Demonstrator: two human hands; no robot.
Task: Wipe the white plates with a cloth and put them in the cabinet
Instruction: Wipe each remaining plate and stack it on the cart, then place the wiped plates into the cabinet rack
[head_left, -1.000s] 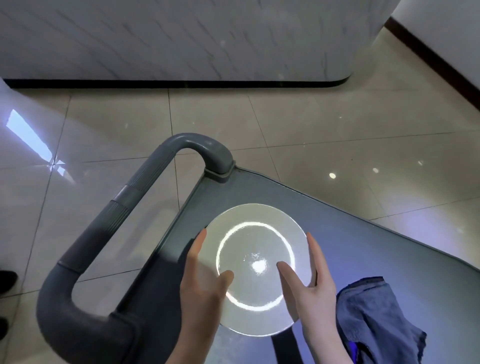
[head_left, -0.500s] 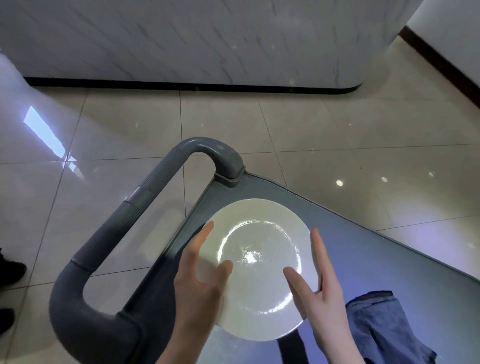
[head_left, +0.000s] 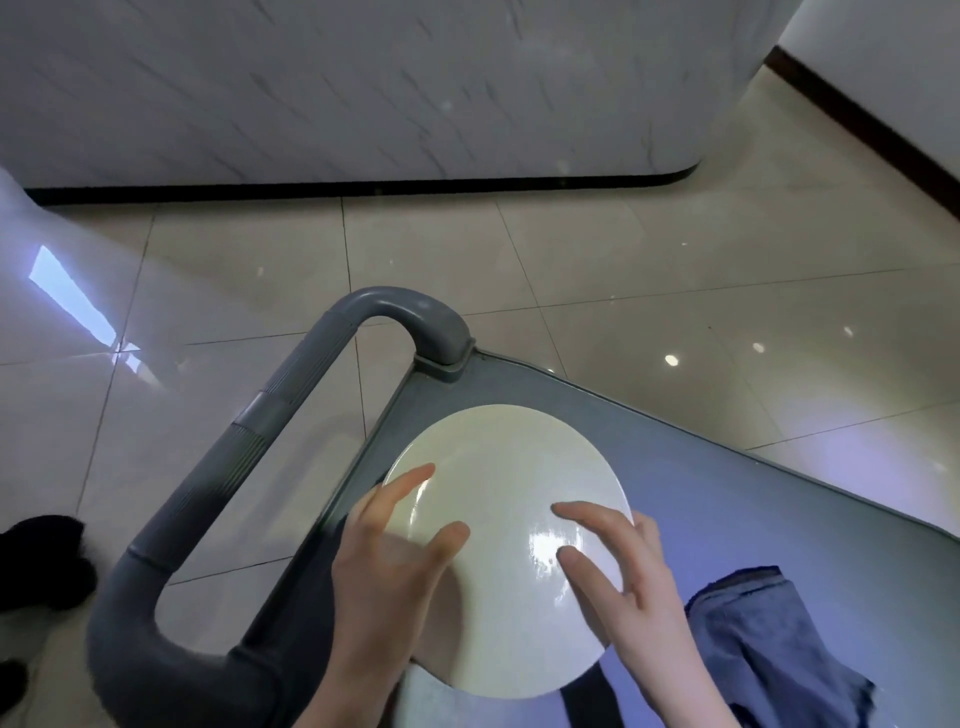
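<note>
A round white plate (head_left: 501, 483) is held tilted above the grey cart top (head_left: 737, 509), its face turned toward me. My left hand (head_left: 387, 566) grips its left edge, thumb on the face and fingers behind. My right hand (head_left: 623, 577) grips the right edge, with two fingers pressed on the glossy face. A crumpled blue cloth (head_left: 769, 639) lies on the cart to the right of my right hand, untouched. No cabinet is in view.
The cart's thick grey handle (head_left: 249, 452) loops out at the left. Beyond it are glossy beige floor tiles (head_left: 675, 249) and a white marbled counter base (head_left: 363, 88) with a dark plinth. Black shoes (head_left: 41, 561) show at the left edge.
The plate has come up off the cart top and tilted toward me. Both hands moved from resting beside it to gripping its edges. The cloth stayed where it was.
</note>
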